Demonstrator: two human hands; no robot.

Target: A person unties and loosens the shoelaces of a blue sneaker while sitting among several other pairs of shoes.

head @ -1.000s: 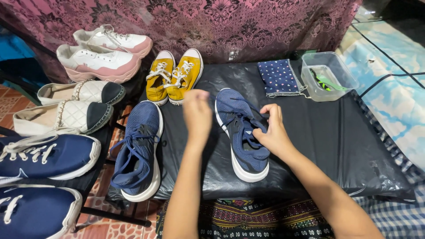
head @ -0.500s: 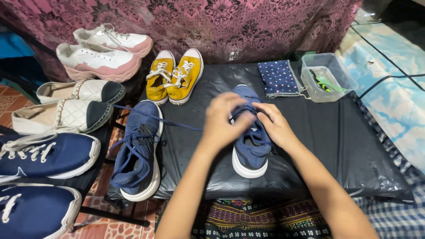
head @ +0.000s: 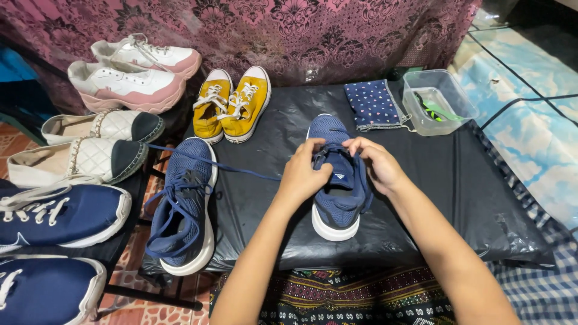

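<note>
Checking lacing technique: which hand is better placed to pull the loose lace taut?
Probably the left hand: the dark blue lace runs out leftward from it. The right hand pinches the blue shoe at its eyelets.

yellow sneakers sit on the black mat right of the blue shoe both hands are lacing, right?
Not quite. The head view shows the yellow sneakers to the left of the blue shoe, beyond it on the black mat; the left hand and right hand do hold that shoe.

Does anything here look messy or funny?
Yes. A long blue lace trails loose across the black sheet from the blue shoe both hands hold, left hand and right hand. Its partner shoe sits at the sheet's left edge, laces untied.
</note>
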